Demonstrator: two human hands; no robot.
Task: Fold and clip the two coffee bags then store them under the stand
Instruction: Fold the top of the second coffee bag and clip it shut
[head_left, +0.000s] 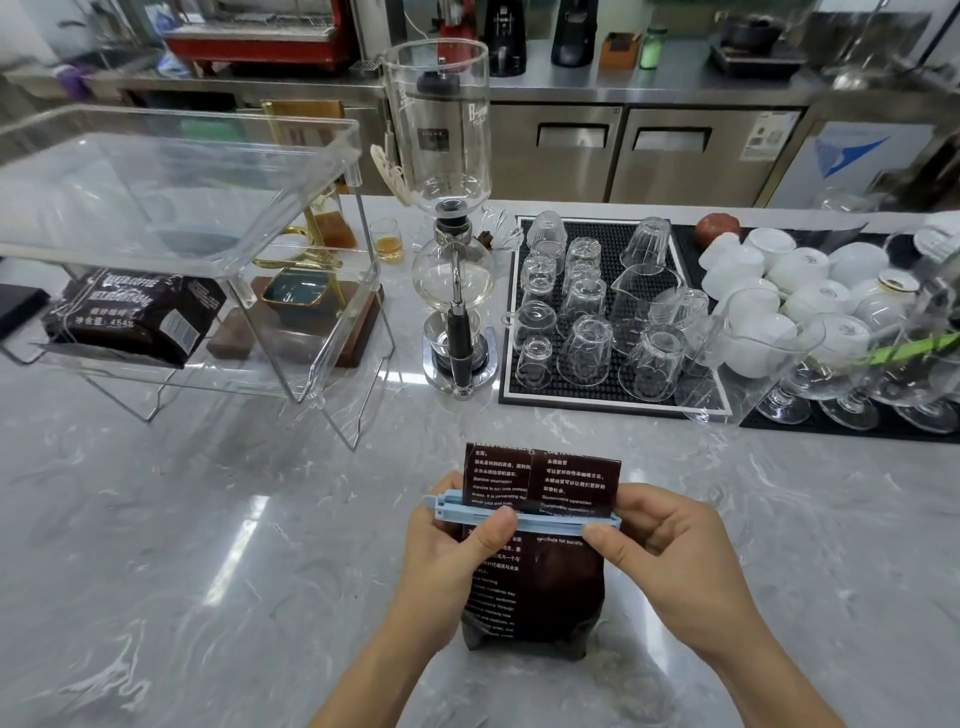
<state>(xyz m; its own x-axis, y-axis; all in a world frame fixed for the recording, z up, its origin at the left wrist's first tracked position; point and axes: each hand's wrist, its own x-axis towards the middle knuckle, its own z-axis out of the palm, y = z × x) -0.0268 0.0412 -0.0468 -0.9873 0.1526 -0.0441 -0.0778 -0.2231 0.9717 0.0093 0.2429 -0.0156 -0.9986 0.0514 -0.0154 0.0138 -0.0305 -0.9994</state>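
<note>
We are clipping the second coffee bag (535, 561), which is standing on the marble surface (208, 571) at lower centre of the frame. Our left hand (452, 551) is pinching the blue clip (519, 517) near its open left end, and our right hand (670, 551) is pinching the right end. We judge it best to be keeping the fold flat and squeezing along the bar until the left end latches. At middle left, the first coffee bag (130, 317) is already lying under the clear stand (182, 208), whose top tray is looking empty.
</note>
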